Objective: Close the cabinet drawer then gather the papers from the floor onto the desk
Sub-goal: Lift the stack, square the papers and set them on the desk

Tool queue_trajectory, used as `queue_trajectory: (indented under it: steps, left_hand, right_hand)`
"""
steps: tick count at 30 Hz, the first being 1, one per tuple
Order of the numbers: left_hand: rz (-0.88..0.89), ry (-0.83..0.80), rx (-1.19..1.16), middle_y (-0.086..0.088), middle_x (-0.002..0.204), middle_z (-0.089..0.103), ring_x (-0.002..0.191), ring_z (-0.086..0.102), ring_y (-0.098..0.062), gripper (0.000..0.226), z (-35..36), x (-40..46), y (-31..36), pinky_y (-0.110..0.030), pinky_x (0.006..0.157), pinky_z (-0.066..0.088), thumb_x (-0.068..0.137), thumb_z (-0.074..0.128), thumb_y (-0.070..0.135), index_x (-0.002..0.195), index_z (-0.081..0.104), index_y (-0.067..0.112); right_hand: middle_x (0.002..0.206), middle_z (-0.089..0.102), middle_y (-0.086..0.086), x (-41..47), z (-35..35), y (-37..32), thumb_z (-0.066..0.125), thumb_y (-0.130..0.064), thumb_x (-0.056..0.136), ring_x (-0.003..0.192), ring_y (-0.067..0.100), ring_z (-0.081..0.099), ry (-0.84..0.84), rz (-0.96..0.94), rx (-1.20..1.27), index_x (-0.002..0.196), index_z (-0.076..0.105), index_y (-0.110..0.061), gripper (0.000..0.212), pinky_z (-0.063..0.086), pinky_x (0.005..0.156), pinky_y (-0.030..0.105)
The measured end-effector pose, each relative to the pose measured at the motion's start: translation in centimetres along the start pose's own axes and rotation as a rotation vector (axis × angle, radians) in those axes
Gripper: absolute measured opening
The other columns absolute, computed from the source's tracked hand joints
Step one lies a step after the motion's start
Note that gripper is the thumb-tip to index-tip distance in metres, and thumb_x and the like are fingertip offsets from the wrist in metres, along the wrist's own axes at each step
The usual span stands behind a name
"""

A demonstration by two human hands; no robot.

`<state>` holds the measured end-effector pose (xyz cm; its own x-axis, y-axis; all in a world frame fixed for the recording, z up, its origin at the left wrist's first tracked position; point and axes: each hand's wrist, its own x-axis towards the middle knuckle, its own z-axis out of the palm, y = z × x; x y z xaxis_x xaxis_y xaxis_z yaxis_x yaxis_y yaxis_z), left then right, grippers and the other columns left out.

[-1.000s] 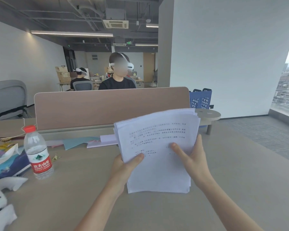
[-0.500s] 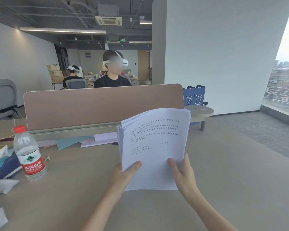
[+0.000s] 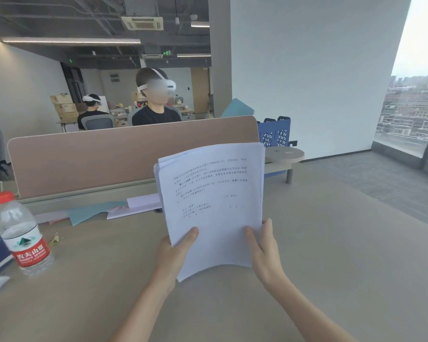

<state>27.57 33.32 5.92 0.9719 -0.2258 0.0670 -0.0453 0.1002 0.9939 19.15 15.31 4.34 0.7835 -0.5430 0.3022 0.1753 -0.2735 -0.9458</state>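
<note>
The left hand (image 3: 174, 253) grips the lower left edge of the papers (image 3: 213, 206), thumb pressed on the printed top sheet and the other fingers hidden behind the stack. The right hand (image 3: 265, 250) clasps the lower right edge the same way, thumb on the front, palm along the side. The papers stand nearly upright between the two hands, held above the desk (image 3: 331, 255); the bottom edge bows upward in the middle and seems to sit just over the desktop (whether it touches I cannot tell). The sheets are roughly squared, with a few edges fanned out at the upper left corner. Left of the papers, near the desk's edge of view, stands a water bottle (image 3: 20, 233) with a red cap and red label, upright. Behind the papers and to their left, flat sheets (image 3: 143, 206) in white, teal and pink lie on the desk against the foot of the divider (image 3: 124, 156). The divider runs across behind the papers, and its right end is partly hidden by their top corner. Beyond the divider sits a person (image 3: 156, 104) wearing a white headset. Right of the papers and farther back, a small round table (image 3: 284, 156) stands with a blue basket (image 3: 274, 134) behind it.
</note>
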Motion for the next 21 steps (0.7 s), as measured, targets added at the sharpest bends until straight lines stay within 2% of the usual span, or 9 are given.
queue_trajectory:
  steps: [4,6,8,9,11,13,18,21]
  left_hand:
    - [-0.040,0.015,0.070,0.016,0.087,0.080,0.087,0.075,-0.010,0.007,0.1,0.2,-0.7,-0.033,0.079,0.056,0.084,0.074,0.030,0.091,0.076,0.029]
    - [-0.044,-0.003,0.109,0.015,0.084,0.080,0.085,0.075,-0.010,0.006,0.3,0.4,-0.6,-0.033,0.076,0.057,0.084,0.073,0.031,0.089,0.076,0.029]
    - [-0.065,-0.036,0.147,0.016,0.079,0.079,0.083,0.075,-0.009,0.003,0.3,0.8,-0.2,-0.031,0.073,0.057,0.084,0.074,0.029,0.086,0.075,0.028]
    - [-0.085,-0.065,0.171,0.015,0.081,0.079,0.085,0.075,-0.011,0.005,0.3,1.0,0.0,-0.033,0.077,0.058,0.084,0.074,0.030,0.087,0.075,0.026]
    - [-0.108,-0.145,0.214,0.010,0.092,0.080,0.093,0.075,-0.015,0.015,0.5,1.4,0.4,-0.040,0.090,0.057,0.084,0.073,0.035,0.094,0.076,0.024]
    - [-0.119,-0.194,0.205,0.010,0.099,0.079,0.098,0.074,-0.014,0.019,1.3,1.6,0.8,-0.040,0.094,0.054,0.087,0.069,0.037,0.100,0.075,0.024]
    - [-0.166,-0.178,0.111,0.005,0.105,0.078,0.098,0.074,-0.017,0.029,5.0,1.6,0.9,-0.041,0.091,0.056,0.092,0.059,0.042,0.110,0.072,0.023]
    - [-0.178,-0.150,0.068,0.005,0.097,0.078,0.088,0.075,-0.014,0.026,7.8,1.8,0.5,-0.031,0.070,0.056,0.096,0.054,0.037,0.106,0.072,0.022]
  right_hand:
    - [0.096,0.061,-0.010,0.0,0.2,1.3,0.044,-0.013,0.105,0.077,-0.009,0.058,-0.148,0.084,-0.049,0.111,0.041,-0.003,0.012,0.044,0.066,0.005]
    - [0.095,0.063,-0.009,0.1,-0.1,1.6,0.044,-0.009,0.104,0.072,-0.012,0.059,-0.157,0.094,-0.050,0.111,0.043,0.000,0.011,0.046,0.065,0.005]
    - [0.084,0.061,-0.006,0.7,-0.8,1.3,0.048,-0.008,0.101,0.070,0.003,0.057,-0.095,0.116,-0.034,0.102,0.045,0.000,0.009,0.043,0.059,0.010]
    - [0.081,0.060,-0.005,1.2,-1.4,1.3,0.050,-0.008,0.099,0.071,0.010,0.055,-0.062,0.134,-0.027,0.098,0.046,-0.001,0.009,0.043,0.059,0.016]
    - [0.085,0.065,-0.003,2.1,-2.7,0.9,0.053,-0.009,0.095,0.075,0.017,0.058,-0.049,0.185,-0.006,0.096,0.056,-0.010,0.004,0.046,0.066,0.026]
    - [0.095,0.072,0.000,2.8,-4.2,0.7,0.053,-0.006,0.094,0.082,0.019,0.067,-0.079,0.244,0.045,0.099,0.065,-0.018,0.017,0.052,0.075,0.034]
    - [0.100,0.079,0.005,4.1,-7.6,1.1,0.052,-0.001,0.093,0.087,0.024,0.075,-0.080,0.367,0.146,0.104,0.073,-0.014,0.027,0.057,0.086,0.042]
    - [0.100,0.078,0.005,4.8,-9.6,1.9,0.053,-0.003,0.091,0.088,0.028,0.075,-0.032,0.415,0.128,0.106,0.072,-0.020,0.030,0.058,0.085,0.043]
